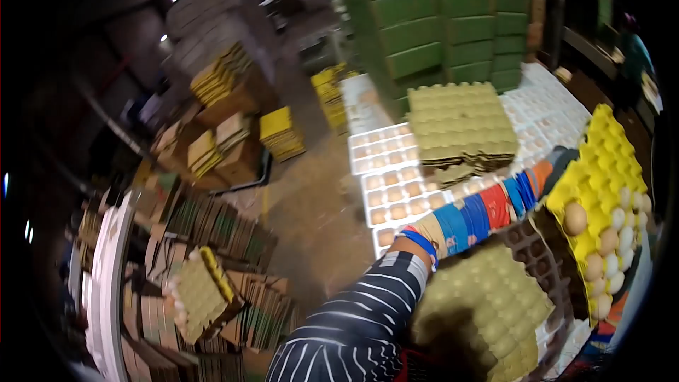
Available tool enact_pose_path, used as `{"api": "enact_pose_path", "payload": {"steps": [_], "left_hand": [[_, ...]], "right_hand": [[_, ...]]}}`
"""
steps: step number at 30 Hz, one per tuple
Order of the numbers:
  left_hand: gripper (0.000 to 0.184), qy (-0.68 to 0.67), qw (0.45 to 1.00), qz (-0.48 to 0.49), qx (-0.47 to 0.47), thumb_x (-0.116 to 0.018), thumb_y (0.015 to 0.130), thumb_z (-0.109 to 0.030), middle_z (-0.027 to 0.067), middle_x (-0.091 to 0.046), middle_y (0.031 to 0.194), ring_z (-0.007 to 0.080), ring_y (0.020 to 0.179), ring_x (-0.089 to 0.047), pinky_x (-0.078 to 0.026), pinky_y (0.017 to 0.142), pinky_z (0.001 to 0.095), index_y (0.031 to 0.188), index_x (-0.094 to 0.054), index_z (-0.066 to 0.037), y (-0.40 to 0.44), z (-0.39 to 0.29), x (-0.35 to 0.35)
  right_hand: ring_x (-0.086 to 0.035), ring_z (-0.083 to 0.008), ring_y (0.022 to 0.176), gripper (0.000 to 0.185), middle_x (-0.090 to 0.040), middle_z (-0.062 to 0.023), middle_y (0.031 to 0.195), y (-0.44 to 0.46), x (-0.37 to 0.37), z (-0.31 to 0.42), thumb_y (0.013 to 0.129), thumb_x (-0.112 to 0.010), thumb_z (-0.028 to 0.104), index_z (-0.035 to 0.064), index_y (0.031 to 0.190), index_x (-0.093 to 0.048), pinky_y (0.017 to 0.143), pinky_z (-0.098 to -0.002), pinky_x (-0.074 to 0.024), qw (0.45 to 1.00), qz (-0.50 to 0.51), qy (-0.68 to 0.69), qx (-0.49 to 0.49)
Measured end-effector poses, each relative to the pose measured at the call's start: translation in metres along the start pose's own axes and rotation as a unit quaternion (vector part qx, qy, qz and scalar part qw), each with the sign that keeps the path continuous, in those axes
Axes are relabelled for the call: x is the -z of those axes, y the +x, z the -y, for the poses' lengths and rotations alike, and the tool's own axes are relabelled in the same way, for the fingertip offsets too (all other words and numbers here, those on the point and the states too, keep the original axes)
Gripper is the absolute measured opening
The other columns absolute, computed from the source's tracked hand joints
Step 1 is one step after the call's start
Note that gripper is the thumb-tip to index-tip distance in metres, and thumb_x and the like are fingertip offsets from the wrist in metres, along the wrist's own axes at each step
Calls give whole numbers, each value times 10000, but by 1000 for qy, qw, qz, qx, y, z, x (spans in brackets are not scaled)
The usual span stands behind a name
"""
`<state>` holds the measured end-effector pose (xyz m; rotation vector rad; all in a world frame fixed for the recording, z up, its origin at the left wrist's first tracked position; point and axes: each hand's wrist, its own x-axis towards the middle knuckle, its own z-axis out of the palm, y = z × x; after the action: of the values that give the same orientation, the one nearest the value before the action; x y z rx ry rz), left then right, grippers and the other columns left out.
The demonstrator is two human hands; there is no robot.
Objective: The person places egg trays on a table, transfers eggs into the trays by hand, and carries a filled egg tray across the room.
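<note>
A yellow egg tray [601,191] is held up at a steep tilt on the right, with brown and white eggs in its lower right part. My left hand [562,164], in a dark glove, grips its left edge; the fingers are partly hidden behind it. At the tray's right edge, near the dark border of the view, my right hand [642,265] holds the other side, mostly hidden. Below my left forearm lies a pulp tray [484,297]. White trays with eggs [392,184] and a stack of pulp trays [463,120] are beyond the forearm.
Tall stacks of green boxes [438,21] rise behind the white trays. Cartons [237,159] and yellow tray stacks [281,133] stand on the floor at left. Another tray stack [205,293] sits over folded cartons at lower left. A person [635,56] is at far upper right.
</note>
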<state>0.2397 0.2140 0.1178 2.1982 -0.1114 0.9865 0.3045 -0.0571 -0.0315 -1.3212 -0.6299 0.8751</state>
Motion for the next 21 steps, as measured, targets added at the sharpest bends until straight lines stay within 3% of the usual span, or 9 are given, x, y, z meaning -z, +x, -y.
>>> {"api": "enact_pose_path", "payload": {"steps": [1,3,7,10,11,13,21], "left_hand": [[366,58,998,-20,-15,-492,930,-160,98,-514,1226,173,1062,-533,-441,902,328,1280,-454,-61,-16,-12,7],[357,25,996,-86,11,-489,931,-162,91,-522,1218,171,1064,-531,-439,903,322,1270,-460,-55,-63,-44,27],[342,-251,930,-256,75,-484,933,-167,78,-540,1200,168,1069,-528,-434,904,311,1250,-471,-42,-172,-131,59],[333,-200,918,-323,115,-466,943,-190,64,-556,1187,166,1084,-520,-416,932,316,1235,-479,-31,-237,-220,99],[348,-346,871,-338,87,-456,948,-214,63,-550,1205,170,1083,-522,-413,940,318,1248,-474,-37,-255,-243,104],[381,-618,697,-364,16,-436,959,-264,61,-538,1240,180,1082,-525,-407,954,321,1273,-465,-51,-291,-289,114],[416,-526,622,-579,23,-453,948,-290,74,-531,1259,189,1099,-520,-402,964,323,1285,-459,-46,-445,-426,116]], "right_hand": [[-529,-153,1018,389,-569,-65,1129,-11,-31,-15,895,-546,264,42,1211,-501,865,-290,-441,998,50,-29,-32],[-529,-154,1019,388,-568,-66,1131,-35,-93,-38,894,-545,258,41,1212,-499,867,-291,-441,982,151,-75,-80],[-528,-156,1021,386,-566,-68,1134,-76,-181,-44,893,-543,248,40,1214,-495,869,-294,-440,936,304,-147,-97],[-528,-158,1023,384,-565,-69,1137,-93,-224,-34,892,-542,240,39,1215,-492,871,-296,-439,913,360,-181,-67],[-528,-158,1023,384,-564,-70,1138,-98,-235,-27,891,-542,237,39,1216,-491,872,-296,-439,906,372,-192,-53],[-528,-159,1024,383,-563,-71,1139,-106,-261,-16,891,-541,232,38,1216,-490,873,-298,-439,894,397,-207,-21],[-528,-164,1028,379,-559,-75,1146,-123,-366,62,888,-539,210,36,1220,-482,878,-303,-438,820,517,-209,127]]}}
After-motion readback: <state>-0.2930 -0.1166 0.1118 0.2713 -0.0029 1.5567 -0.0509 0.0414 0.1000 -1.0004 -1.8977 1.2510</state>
